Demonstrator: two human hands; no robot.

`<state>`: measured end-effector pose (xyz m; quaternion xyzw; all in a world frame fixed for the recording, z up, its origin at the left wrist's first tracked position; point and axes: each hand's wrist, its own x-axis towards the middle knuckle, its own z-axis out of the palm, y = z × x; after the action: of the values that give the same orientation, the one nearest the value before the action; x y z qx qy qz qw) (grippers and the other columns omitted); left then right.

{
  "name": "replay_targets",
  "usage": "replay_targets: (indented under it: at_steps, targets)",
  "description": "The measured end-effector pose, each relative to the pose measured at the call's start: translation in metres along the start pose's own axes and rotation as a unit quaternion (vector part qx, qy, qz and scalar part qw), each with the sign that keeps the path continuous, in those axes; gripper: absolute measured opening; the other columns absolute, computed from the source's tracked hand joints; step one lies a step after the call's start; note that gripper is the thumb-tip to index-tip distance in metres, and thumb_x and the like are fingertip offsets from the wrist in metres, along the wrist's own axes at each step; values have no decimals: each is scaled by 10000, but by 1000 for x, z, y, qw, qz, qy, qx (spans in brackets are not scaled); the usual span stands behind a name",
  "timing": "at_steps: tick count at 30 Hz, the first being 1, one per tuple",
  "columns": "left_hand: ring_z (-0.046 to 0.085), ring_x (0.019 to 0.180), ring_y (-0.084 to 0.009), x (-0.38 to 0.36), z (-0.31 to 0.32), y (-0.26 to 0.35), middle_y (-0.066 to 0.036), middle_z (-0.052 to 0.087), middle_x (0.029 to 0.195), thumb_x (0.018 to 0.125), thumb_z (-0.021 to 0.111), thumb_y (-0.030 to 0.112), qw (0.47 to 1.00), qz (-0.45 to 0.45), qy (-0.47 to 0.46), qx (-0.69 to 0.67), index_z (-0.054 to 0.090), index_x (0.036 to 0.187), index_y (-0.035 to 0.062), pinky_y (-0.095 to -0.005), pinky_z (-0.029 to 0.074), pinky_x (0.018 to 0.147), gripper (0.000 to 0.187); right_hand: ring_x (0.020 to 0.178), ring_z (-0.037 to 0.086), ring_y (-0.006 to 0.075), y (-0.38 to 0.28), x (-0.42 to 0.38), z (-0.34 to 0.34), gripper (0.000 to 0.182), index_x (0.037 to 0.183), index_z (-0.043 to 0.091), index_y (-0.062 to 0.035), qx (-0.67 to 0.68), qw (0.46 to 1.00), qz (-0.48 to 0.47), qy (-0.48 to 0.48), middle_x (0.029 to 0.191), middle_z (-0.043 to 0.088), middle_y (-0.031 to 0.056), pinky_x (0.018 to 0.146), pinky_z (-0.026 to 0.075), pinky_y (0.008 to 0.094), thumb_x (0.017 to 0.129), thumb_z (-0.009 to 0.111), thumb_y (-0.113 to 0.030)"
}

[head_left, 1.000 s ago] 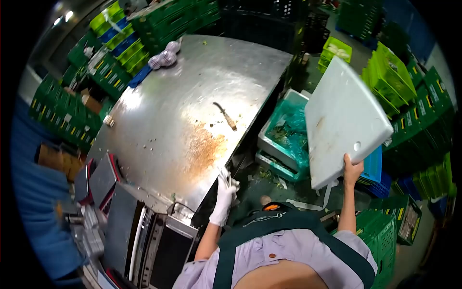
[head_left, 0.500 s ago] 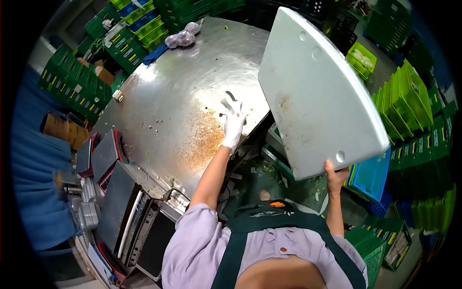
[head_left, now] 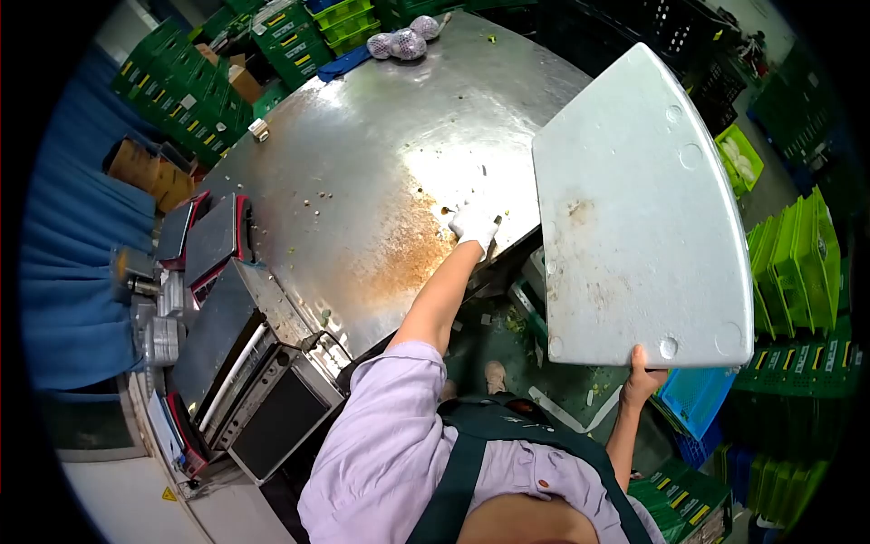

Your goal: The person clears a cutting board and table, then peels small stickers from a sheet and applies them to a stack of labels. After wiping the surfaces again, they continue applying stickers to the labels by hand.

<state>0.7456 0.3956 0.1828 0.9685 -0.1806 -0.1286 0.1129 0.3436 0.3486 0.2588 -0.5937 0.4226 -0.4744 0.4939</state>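
Note:
My right hand [head_left: 642, 383] grips the lower edge of a large white foam box lid [head_left: 634, 236], thumb on the broad face and fingers behind. The lid stands tilted up beside the metal table [head_left: 362, 136], its face scuffed brown and marked with round dents. My left hand [head_left: 474, 227], in a white glove, is low over the table's near right edge with its fingers curled. A short dark piece shows at its fingers; I cannot tell what it is. Small dark scraps and brown dirt lie on the metal around this hand.
Net-wrapped round produce [head_left: 403, 41] and a blue cloth [head_left: 344, 63] lie at the table's far end. Weighing scales [head_left: 217, 227] stand at left. Green crates [head_left: 177, 95] are stacked behind, lime crates [head_left: 797, 263] at right. Scraps litter the floor below.
My left hand has drawn back toward the table's near edge, and its outstretched fingers have curled. The lid has swung more upright, still in my right hand. The whole view has shifted.

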Motion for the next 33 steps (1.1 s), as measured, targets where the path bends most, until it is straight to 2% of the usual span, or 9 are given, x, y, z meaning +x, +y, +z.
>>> replay_targets:
  at_steps: [3,6,9,11,17,21,25,30,33]
  targets:
    - [562,977,-310,3,-4,-6,-182,493,1147,720,564,275,998,31,-47,3,269,1317,119,-420,472,762,684,963,498,179,-4,3,8,476,1117,475,57,26,999,-10,16,1096,519,105,883,370,316,709,680,-76]
    - [592,895,-344,-1,-21,-12,-222,584,969,684,570,312,989,-19,11,-149,430,1120,-10,-405,472,777,560,954,505,182,-15,10,11,489,1130,467,57,37,999,-7,6,1095,518,101,874,379,314,707,678,-68]
    - [591,681,-226,-21,-69,-51,-148,587,791,635,594,147,902,31,-28,-430,506,934,-32,-333,468,588,360,943,516,188,-13,22,9,503,1157,453,43,81,996,-20,-9,1086,518,95,872,391,318,709,663,-48]
    - [513,537,-116,-59,-116,-80,-58,541,666,627,611,124,876,29,93,-473,522,808,15,-260,435,485,229,938,520,190,-24,22,25,503,1163,448,37,134,991,-10,-18,1081,519,93,872,396,324,710,653,-34]
    - [466,601,-98,-190,-212,-197,-25,464,803,640,566,22,762,25,271,-588,449,1052,-22,-228,401,506,431,866,532,161,-48,-10,159,472,1063,510,20,132,966,-49,-215,975,550,70,796,430,299,669,722,-130]
    - [475,645,-88,-268,-231,-255,-21,445,816,632,523,-4,751,-12,317,-580,365,1187,-25,-194,384,509,577,856,545,167,-56,-61,277,482,1074,504,35,250,898,45,-360,965,561,79,757,449,293,686,702,-171]
    - [519,730,-101,-318,-219,-310,-113,414,1295,607,450,-48,741,-44,311,-594,163,1363,-15,-171,382,520,809,875,577,221,-27,-125,366,558,1057,512,54,200,877,97,-427,965,592,161,763,462,306,645,721,-259]
    - [458,582,-107,-346,-214,-319,-68,449,819,602,501,-12,744,-101,315,-581,202,1336,-19,-186,387,480,793,798,596,241,-12,-127,396,412,931,560,29,94,915,167,-355,879,605,179,733,487,335,646,718,-222]
    - [459,578,-104,-340,-207,-320,-70,463,807,597,512,12,735,-95,318,-592,241,1310,-21,-192,392,477,764,763,594,237,11,-80,378,330,869,563,-1,42,957,120,-260,810,613,147,706,484,338,656,728,-192]
